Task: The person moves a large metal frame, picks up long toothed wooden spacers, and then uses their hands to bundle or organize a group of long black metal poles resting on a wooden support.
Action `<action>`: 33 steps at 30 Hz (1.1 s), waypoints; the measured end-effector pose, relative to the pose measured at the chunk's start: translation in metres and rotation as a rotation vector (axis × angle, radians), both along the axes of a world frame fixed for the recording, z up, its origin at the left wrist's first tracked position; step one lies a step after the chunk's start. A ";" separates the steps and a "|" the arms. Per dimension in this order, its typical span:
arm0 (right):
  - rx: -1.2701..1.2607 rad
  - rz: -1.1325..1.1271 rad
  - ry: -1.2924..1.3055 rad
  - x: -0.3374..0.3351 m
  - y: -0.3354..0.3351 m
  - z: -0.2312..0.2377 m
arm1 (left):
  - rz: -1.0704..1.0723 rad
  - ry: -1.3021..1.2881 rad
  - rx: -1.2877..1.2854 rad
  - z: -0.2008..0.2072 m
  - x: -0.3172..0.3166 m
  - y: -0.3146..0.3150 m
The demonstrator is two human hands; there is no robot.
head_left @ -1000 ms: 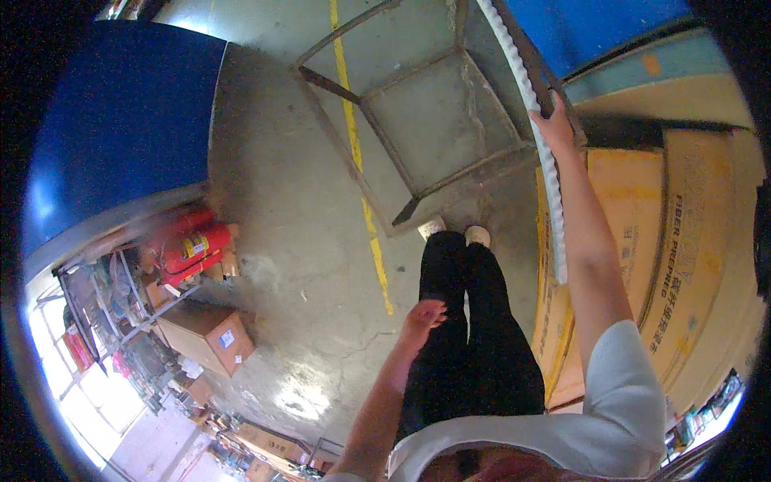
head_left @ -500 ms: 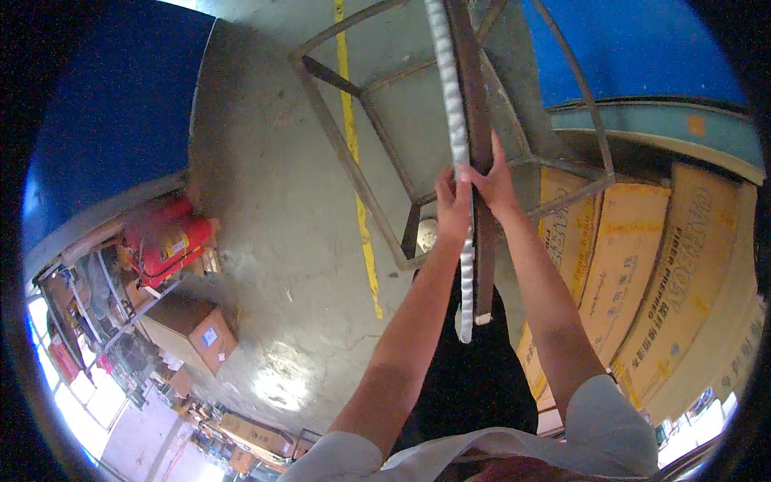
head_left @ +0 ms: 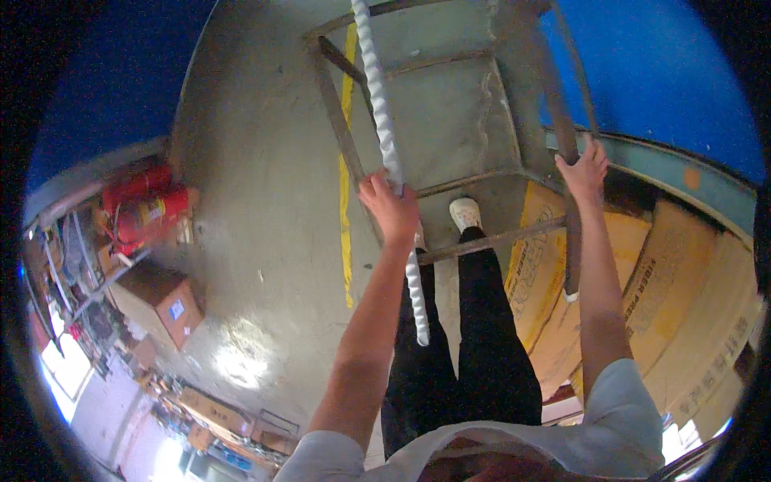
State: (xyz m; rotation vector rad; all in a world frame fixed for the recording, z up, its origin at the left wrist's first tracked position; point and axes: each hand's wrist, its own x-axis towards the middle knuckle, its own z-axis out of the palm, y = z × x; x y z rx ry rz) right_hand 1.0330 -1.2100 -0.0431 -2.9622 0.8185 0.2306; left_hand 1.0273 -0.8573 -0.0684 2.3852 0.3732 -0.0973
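A white wavy strip (head_left: pixel 379 96) is gripped by the left hand (head_left: pixel 390 210), with the fingers closed around it. Above the hand, the strip is extended to the upper edge of the view; below it, the lower end is positioned over the left trouser leg (head_left: pixel 411 369). The right hand (head_left: pixel 586 173) is placed at a dark brown bar (head_left: pixel 552 88), well apart from the left. Its thumb is set at the bar and its fingers are partly spread; whether the bar is firmly gripped cannot be told. The bar is steeply inclined, slightly blurred, and its pale-tipped lower end is located below the right hand. Between and beyond the hands, a rectangular metal frame (head_left: pixel 341 132) is seen over the concrete floor (head_left: pixel 265 177). Cardboard boxes (head_left: pixel 626 281) are stacked beside the right forearm.
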 end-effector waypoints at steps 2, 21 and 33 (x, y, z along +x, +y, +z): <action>-0.025 0.012 -0.033 0.017 -0.012 -0.005 | 0.060 -0.062 0.156 0.009 0.003 0.003; 1.025 -0.133 -0.067 0.070 -0.096 0.017 | 0.259 0.299 -0.118 0.019 0.004 0.066; 1.158 0.359 -0.033 0.035 0.053 0.201 | 0.790 0.018 -0.130 0.258 -0.233 0.122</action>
